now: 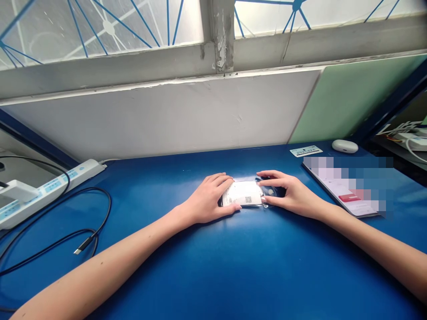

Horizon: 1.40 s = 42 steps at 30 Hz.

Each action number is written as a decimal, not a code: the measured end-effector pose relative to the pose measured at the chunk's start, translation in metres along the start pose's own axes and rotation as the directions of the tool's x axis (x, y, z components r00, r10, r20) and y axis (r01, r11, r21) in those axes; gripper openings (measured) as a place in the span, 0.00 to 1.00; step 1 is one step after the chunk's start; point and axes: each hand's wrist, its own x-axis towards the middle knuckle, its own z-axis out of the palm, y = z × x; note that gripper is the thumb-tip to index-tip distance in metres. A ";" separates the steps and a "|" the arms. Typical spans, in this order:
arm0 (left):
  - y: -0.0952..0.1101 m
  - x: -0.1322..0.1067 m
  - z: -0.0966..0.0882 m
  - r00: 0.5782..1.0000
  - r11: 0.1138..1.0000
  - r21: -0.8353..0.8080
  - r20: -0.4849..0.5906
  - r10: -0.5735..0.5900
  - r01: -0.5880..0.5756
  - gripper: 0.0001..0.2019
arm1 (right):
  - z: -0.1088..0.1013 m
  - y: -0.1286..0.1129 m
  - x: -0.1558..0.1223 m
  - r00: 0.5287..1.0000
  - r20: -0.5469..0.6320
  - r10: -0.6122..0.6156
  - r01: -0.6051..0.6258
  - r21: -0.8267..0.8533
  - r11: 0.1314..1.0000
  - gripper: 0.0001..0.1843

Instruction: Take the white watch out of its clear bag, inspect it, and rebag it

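A small flat packet (pixel 243 193) with a white printed label and a square code lies on the blue table, in what looks like clear, shiny plastic wrap. My left hand (pixel 211 198) grips its left end, with the thumb along the near edge and the fingers over the far edge. At the opposite end, my right hand (pixel 289 194) has its fingers apart, fingertips touching the packet's right edge and the loose plastic there. What the packet contains is hidden.
A white power strip (pixel 50 189) and a black cable (pixel 108 209) occupy the left side. To the right are a partly pixelated tablet-like device (pixel 343 189), a card (pixel 306 151) and a white oval case (pixel 345 146). A white panel (pixel 173 115) rises behind the blue table (pixel 213 275).
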 end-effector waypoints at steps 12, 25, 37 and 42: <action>0.001 0.001 0.000 1.000 1.000 0.008 -0.013 0.012 -0.012 0.32 | 0.011 -0.011 -0.005 0.995 -0.048 -0.090 0.086 -0.074 0.994 0.10; -0.001 -0.001 0.001 1.000 1.000 -0.004 -0.018 0.012 -0.012 0.31 | 0.005 -0.012 -0.006 0.977 -0.041 -0.208 0.196 -0.197 0.960 0.08; 0.000 0.000 0.001 0.999 1.000 -0.014 -0.037 0.005 -0.006 0.31 | 0.000 -0.015 -0.005 0.975 -0.052 -0.218 0.206 -0.169 0.964 0.11; 0.001 0.001 0.000 0.999 1.000 -0.026 -0.045 0.000 -0.001 0.31 | -0.004 -0.014 -0.003 0.964 -0.056 -0.260 0.248 -0.172 0.953 0.12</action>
